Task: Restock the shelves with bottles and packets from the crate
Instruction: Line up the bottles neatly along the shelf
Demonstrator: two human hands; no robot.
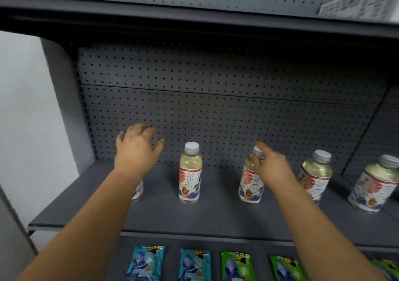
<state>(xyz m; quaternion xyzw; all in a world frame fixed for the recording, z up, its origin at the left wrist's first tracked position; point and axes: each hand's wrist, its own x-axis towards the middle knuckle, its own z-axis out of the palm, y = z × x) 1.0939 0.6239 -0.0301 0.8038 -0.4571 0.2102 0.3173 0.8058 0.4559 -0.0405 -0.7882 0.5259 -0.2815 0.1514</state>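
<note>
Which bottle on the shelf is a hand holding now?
The third bottle from the left. The right hand pinches its neck under the cap. The left hand is open above the first bottle; the others stand untouched.

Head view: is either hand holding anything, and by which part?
The right hand pinches the grey cap and neck of a clear, pale-yellow tea bottle standing on the grey shelf. The left hand is spread open, holding nothing.

Non-task surroundings
Grey perforated back panel (216, 108) behind; white wall (26, 108) at left; printed cardboard box (362, 2) at upper right.
</note>
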